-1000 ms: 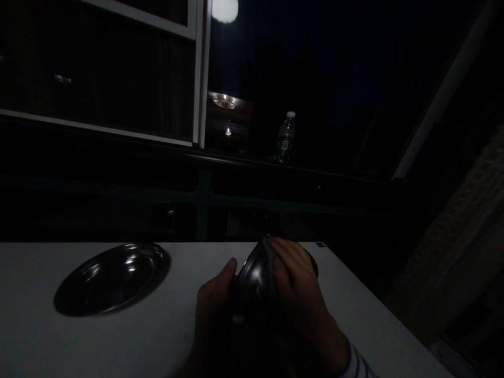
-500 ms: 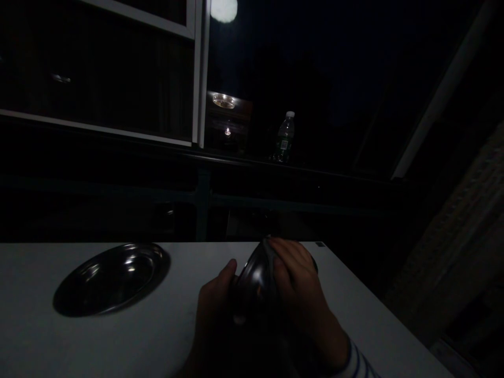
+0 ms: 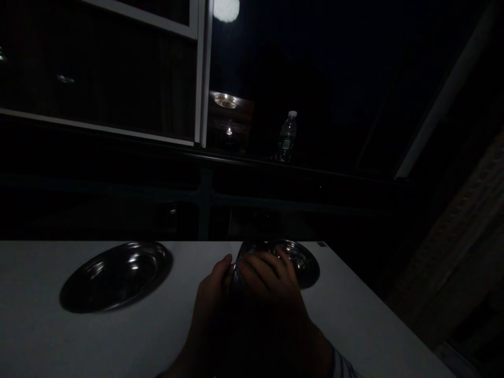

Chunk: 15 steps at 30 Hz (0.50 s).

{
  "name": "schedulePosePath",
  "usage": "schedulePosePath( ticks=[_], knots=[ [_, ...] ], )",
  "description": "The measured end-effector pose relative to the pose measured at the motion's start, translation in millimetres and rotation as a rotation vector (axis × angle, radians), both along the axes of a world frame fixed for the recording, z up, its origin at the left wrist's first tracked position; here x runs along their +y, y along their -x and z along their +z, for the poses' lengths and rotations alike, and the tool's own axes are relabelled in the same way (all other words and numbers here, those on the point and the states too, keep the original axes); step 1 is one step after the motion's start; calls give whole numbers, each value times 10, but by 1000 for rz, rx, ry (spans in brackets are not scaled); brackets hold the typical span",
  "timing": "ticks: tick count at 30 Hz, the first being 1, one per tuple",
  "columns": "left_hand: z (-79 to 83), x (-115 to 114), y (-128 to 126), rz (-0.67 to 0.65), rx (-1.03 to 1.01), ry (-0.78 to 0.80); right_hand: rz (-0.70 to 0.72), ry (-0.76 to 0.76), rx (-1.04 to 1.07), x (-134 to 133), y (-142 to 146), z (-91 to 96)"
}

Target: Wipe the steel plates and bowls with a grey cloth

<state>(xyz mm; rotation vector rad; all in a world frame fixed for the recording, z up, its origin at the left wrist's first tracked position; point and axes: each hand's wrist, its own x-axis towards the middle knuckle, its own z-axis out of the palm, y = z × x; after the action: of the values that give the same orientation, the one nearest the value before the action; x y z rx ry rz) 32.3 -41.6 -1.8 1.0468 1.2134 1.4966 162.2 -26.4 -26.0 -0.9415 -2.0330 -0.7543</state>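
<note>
White table (image 3: 165, 325), dimly lit — left fingers (image 3: 222, 266) grip a metal dish (image 3: 238, 285); right fingers (image 3: 268, 270) lie across (grip unclear).

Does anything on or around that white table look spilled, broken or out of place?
Nothing clearly stands out. The left metal dish and right metal dish show no visible damage, and no spill shows on the table. The dark metal piece between the left hand and right hand is too shadowed and covered to judge.
</note>
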Motion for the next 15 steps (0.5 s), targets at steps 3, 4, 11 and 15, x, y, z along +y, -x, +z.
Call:
schedulePosePath(
  ticks=[3,4,11,15],
  knots=[
    [3,34,10,-32,-11,-5,29,-53,-16,8,29,-25],
    [5,51,15,-61,-34,4,45,-78,-19,11,40,-28],
    [33,142,44,-216,-211,41,107,-167,-24,20,135,-96],
    [74,137,34,-254,-423,96,90,-159,-48,38,152,-187]
  ],
)
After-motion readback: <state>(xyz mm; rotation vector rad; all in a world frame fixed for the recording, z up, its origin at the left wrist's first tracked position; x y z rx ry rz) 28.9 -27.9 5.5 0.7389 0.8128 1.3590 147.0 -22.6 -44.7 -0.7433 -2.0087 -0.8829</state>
